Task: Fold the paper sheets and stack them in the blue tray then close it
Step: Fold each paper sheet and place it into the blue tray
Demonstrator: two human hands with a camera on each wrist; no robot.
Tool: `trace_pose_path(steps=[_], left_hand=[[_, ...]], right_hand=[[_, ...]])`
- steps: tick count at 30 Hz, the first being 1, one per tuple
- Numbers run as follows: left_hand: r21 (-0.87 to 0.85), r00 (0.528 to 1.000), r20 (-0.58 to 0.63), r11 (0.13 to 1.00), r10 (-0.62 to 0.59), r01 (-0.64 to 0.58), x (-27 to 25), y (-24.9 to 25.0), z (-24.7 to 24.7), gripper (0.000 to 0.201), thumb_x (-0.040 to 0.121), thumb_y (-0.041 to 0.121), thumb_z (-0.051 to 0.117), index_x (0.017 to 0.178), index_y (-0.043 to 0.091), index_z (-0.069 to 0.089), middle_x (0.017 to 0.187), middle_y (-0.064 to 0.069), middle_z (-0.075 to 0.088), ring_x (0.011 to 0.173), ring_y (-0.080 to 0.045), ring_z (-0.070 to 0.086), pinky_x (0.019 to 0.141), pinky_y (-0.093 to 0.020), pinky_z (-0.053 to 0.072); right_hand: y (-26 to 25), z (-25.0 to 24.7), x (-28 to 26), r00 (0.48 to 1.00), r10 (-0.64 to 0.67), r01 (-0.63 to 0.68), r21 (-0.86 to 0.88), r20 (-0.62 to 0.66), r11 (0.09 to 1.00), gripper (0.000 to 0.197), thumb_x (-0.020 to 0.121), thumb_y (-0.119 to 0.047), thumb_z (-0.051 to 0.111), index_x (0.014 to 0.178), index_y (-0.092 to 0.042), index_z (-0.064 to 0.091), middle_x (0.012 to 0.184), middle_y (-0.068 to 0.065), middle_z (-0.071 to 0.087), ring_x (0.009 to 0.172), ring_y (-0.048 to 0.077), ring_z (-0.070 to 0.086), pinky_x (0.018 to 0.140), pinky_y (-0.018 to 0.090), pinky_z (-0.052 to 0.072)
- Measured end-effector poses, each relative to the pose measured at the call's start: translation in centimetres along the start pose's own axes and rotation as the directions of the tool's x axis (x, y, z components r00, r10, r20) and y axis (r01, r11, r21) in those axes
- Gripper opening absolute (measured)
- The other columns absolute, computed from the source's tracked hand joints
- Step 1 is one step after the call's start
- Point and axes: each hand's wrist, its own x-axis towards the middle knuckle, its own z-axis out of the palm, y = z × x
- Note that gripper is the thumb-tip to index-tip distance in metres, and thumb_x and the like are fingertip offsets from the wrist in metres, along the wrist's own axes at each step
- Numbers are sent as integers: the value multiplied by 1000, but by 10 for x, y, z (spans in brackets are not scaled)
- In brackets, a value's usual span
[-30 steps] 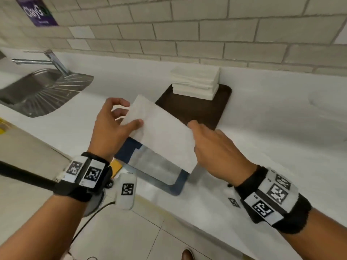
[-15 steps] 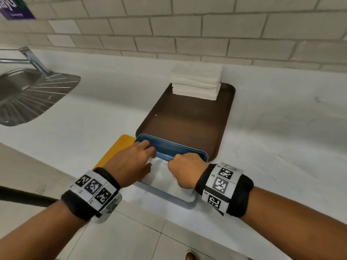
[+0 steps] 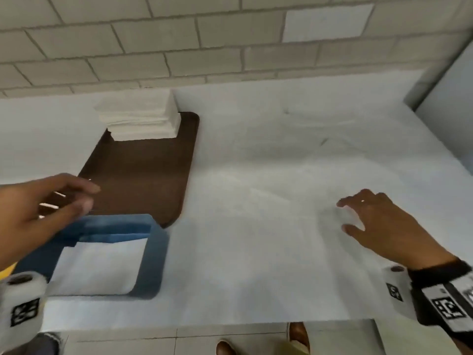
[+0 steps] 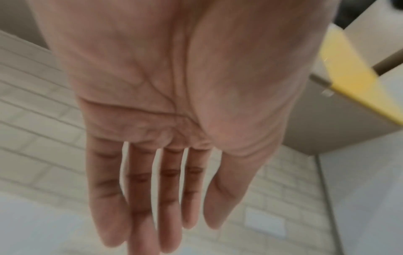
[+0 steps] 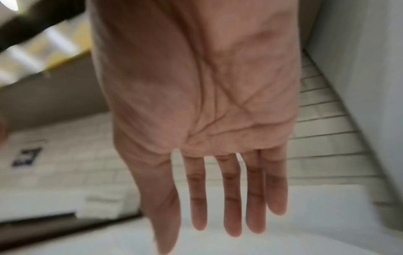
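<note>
The blue tray lies open at the counter's front left, with a folded white sheet inside it. Behind it a brown tray carries a stack of white paper sheets at its far end. My left hand hovers above the blue tray's far left corner, fingers straight and holding nothing; the left wrist view shows the same open palm. My right hand floats over bare counter far to the right, fingers spread and empty, as its palm shows in the right wrist view.
The white counter runs back to a tiled wall. A pale panel stands at the right end. A yellow edge peeks out left of the blue tray. Shoes show on the floor below the counter's front edge.
Both hands have lifted off the sheet in the blue tray. The right hand swung far right over the counter; the left rose toward the brown tray. The view turned right.
</note>
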Motion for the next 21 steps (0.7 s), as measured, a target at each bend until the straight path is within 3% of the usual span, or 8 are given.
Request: trace_pose_path(steps=[3,6,8,11,13,15,17,21], left_hand=[[-113,992,-11,986,125,-125,10,132,19,34,92,55,66,122,40,67,110,15,75,99,-9,74,81,-31,62],[-166,956,88,950,281,-264,17,263,63,22,90,48,60,108,42,71,93,20,76,85,1,73,75,-18,57],[-205,921,174,928,348,-312,29,308,103,16,94,40,62,106,41,72,92,22,74,87,2,71,74,-13,53],[-254,899,312,939,308,-233,50,340,160,15,100,30,60,105,33,73,85,14,76,84,0,72,77,-14,52],[-370,877,412,925,247,-87,57,354,194,26,100,42,57,105,23,73,91,8,77,86,-4,73,86,-29,58],[-568,858,479,811,185,142,57,369,220,47,93,60,56,113,20,71,106,5,77,97,-9,74,94,-38,58],[-736,873,460,619,161,273,54,383,236,54,91,62,57,119,17,69,115,2,75,107,-13,72,96,-36,57],[-896,972,220,376,-89,237,47,371,224,33,98,31,61,114,4,71,109,-12,77,104,-27,73,90,-37,59]], right_hand=[[37,21,-5,985,24,-25,6,173,1000,55,93,-47,55,142,-35,33,138,-6,33,124,16,37,87,30,45],[48,33,-1,990,-54,46,65,133,997,53,93,-31,59,140,-32,35,131,-4,35,116,17,38,75,29,43],[54,34,1,992,-64,50,124,113,991,51,94,-18,53,141,-29,37,128,-2,42,113,19,45,79,29,43],[64,26,-1,999,-42,36,185,29,982,43,98,-19,46,141,-26,43,127,1,54,113,22,54,87,31,45],[65,15,-5,982,-10,65,286,-190,956,35,98,-22,49,133,-22,53,118,1,61,103,22,60,82,31,48],[52,3,-12,918,-32,200,394,-394,897,26,95,-20,56,121,-20,60,105,-3,65,92,17,62,76,29,49],[30,-3,-19,910,-127,326,495,-394,806,17,94,-20,57,109,-21,62,95,-10,65,85,9,61,73,26,49],[1,-8,-11,927,-263,366,800,-268,475,21,92,-29,65,113,-26,65,98,-13,69,91,2,64,81,16,51]])
